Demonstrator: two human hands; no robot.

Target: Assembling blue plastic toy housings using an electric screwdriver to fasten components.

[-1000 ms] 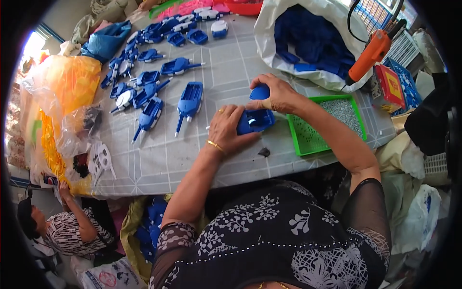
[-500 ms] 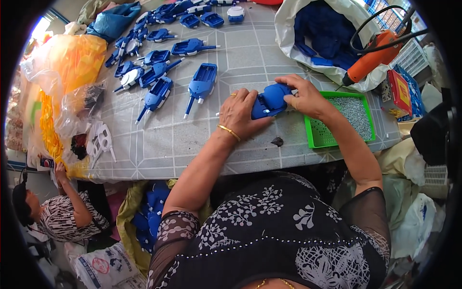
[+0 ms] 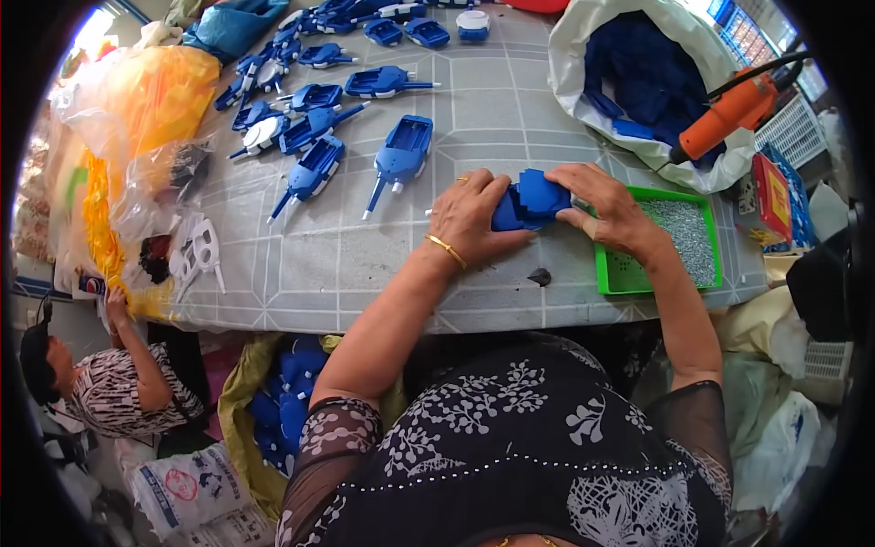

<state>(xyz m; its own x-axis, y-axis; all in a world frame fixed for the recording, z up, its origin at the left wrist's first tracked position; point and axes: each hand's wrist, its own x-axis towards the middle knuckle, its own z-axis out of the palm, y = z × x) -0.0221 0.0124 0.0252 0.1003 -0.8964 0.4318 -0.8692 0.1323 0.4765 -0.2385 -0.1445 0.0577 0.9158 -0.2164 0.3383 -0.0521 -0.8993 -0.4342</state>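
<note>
Just above the tabletop's middle, my two hands hold a blue plastic toy turret point(image 3: 533, 199) between them. My left hand point(image 3: 469, 221) is closed round its left side, with the thumb along the near edge. At the other end, the fingers and thumb of my right hand point(image 3: 609, 208) pinch a blue cover piece lying over the turret's right part. How far the cover is seated cannot be made out. A like open-topped blue turret point(image 3: 404, 150) with a white-tipped barrel lies to the left, and another turret point(image 3: 312, 171) is beyond it.
Beside my right wrist stands a green basket point(image 3: 670, 290) of small silvery screws point(image 3: 682, 235). An orange power screwdriver point(image 3: 729, 118) hangs over a white sack point(image 3: 570, 114) of blue parts. Several turrets cover the far left; a co-worker point(image 3: 118, 387) handles yellow pieces there.
The whole view has shifted slightly. The cover piece has turned in my right hand and now shows a squarer outline on the turret. My left hand keeps its hold.
</note>
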